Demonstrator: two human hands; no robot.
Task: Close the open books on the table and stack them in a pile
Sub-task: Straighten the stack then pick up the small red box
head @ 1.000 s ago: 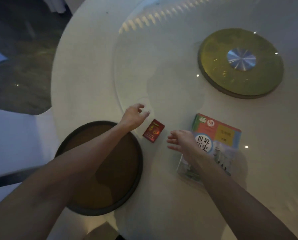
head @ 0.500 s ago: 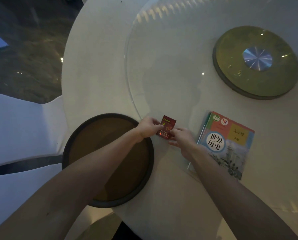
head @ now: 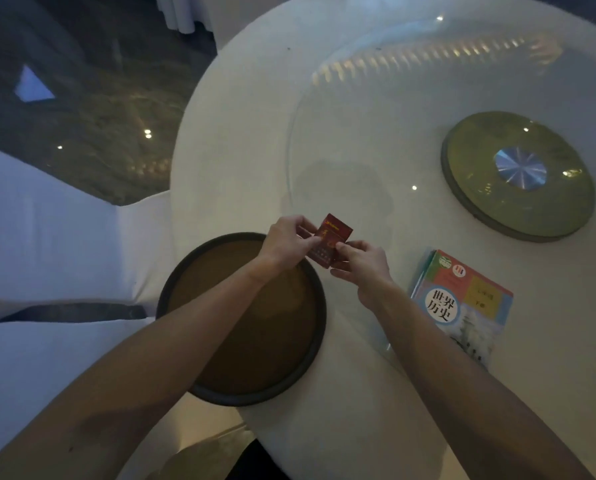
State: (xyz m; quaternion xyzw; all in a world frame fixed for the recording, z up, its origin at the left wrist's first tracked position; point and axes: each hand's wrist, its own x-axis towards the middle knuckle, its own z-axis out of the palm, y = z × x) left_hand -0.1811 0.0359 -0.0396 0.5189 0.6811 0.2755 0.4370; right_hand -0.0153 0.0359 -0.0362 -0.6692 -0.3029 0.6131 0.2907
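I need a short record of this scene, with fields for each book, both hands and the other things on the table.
small red book: held by both hands above the table's near edge
left hand: gripping its left side
right hand: gripping its right side
colourful closed textbook: flat on the white round table, right of the hands
dark round tray: under the left wrist
green round disc: far right

Left hand, right hand — both pinching, seemingly, forearms converging.

Round white table, dark-rimmed brown tray, green turntable hub (metal centre), white chair cover
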